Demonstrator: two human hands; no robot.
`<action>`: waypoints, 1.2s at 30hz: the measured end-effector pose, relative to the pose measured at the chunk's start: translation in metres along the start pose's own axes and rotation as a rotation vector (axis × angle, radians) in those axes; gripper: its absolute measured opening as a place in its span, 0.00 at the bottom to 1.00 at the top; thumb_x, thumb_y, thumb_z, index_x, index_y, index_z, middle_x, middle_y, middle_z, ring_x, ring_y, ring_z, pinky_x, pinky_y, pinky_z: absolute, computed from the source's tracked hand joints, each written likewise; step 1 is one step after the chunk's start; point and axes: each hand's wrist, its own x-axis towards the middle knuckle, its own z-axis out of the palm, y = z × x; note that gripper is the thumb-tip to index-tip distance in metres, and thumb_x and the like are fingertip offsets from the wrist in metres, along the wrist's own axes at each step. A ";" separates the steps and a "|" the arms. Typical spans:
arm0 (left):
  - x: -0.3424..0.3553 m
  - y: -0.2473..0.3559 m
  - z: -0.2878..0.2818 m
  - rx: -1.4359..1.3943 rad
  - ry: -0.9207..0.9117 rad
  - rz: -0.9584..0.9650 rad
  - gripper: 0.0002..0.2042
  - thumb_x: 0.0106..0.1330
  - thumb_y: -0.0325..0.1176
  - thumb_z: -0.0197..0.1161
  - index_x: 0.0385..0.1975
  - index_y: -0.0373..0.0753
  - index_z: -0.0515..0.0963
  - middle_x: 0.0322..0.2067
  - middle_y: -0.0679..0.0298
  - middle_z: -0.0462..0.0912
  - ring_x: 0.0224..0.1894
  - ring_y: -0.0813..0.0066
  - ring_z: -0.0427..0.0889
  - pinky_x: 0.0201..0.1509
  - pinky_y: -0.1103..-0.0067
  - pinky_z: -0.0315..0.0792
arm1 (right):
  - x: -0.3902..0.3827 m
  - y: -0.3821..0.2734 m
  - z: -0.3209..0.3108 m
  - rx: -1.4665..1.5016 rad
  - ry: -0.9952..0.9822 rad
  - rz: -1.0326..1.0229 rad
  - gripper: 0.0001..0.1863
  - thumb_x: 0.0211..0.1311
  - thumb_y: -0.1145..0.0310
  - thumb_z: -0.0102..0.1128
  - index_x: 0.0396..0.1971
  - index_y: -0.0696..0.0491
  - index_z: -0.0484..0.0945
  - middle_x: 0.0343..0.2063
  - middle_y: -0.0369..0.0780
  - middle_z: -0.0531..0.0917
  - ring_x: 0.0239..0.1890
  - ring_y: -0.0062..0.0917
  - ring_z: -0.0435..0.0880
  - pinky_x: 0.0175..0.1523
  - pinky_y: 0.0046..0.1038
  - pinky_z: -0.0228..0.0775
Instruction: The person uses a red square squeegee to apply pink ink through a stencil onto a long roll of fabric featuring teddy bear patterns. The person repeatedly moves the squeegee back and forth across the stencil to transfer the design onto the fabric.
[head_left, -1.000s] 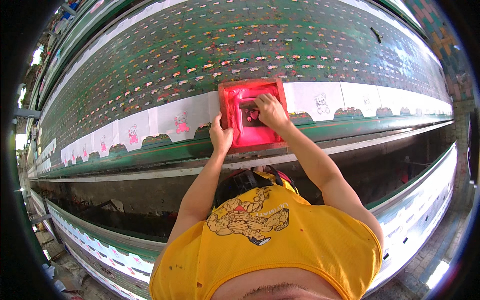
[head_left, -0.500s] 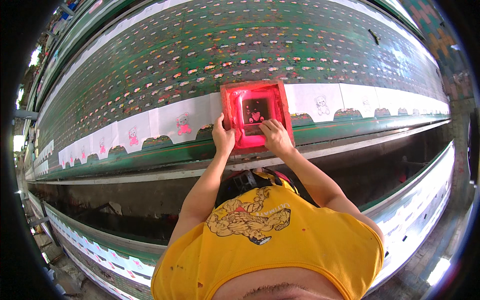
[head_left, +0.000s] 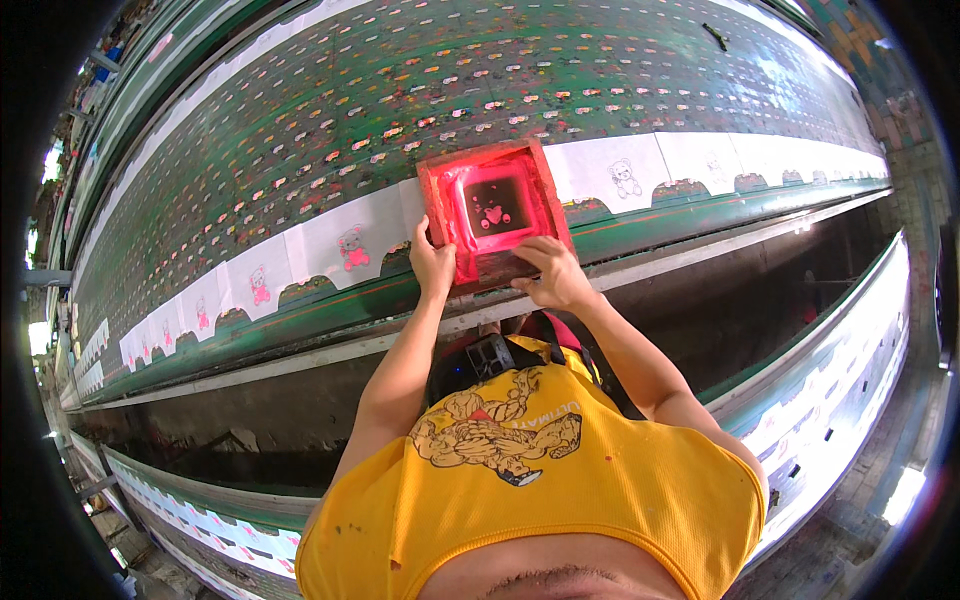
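A red wooden screen frame (head_left: pixel 544 185) lined with bright pink ink sits over the strip of white sheets, its dark centre (head_left: pixel 485 195) showing a small bear pattern. My left hand (head_left: pixel 432 262) grips the frame's left side, thumb against the outer edge. My right hand (head_left: pixel 550 275) is closed on the near edge at the lower right, fingertips over the inked rim and thumb below. To the left, white sheets (head_left: pixel 381 218) carry pink bear prints; on the right, a sheet (head_left: pixel 600 160) bears a pale outline bear.
The long green printing table (head_left: pixel 280 110) is dotted with small coloured marks, with a dark stick-like object (head_left: pixel 714 36) on its far part. A metal rail (head_left: pixel 650 255) runs along the near edge. Another sheet-lined table (head_left: pixel 820 400) lies behind me, across a dark aisle.
My right hand has moved from a bar inside the frame, first high then low, down to the frame's near edge. My left hand stays on the left side. The view has shifted slightly.
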 end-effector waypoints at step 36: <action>-0.070 0.139 0.246 -0.124 0.019 -0.089 0.37 0.45 0.17 0.61 0.65 0.30 0.73 0.48 0.48 0.87 0.42 0.64 0.88 0.50 0.74 0.79 | -0.096 0.259 -0.205 0.250 0.309 0.616 0.27 0.58 0.58 0.70 0.51 0.63 0.83 0.44 0.49 0.84 0.46 0.39 0.86 0.56 0.35 0.77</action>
